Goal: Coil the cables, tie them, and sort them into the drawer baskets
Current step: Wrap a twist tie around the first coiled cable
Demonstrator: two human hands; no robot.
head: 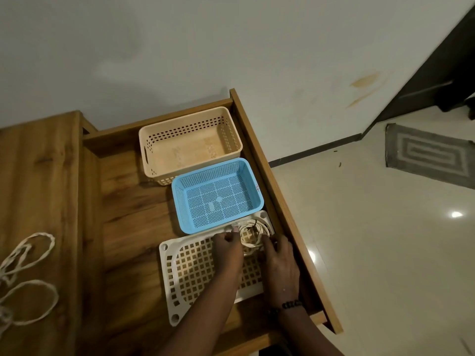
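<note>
We set the coiled cable (252, 236) into the white basket's (180, 268) far corner, left hand (227, 249) and right hand (279, 263) apparently pinching its edges. Sorting step; next we release and fetch the loose cables (28, 276) on the desktop (38, 176).

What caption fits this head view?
Both hands settle a coiled cable into the white basket.

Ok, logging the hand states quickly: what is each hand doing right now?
Left hand: holds the coiled cable in the white basket.
Right hand: on the same coil's other side; its grip cannot be told.
</note>
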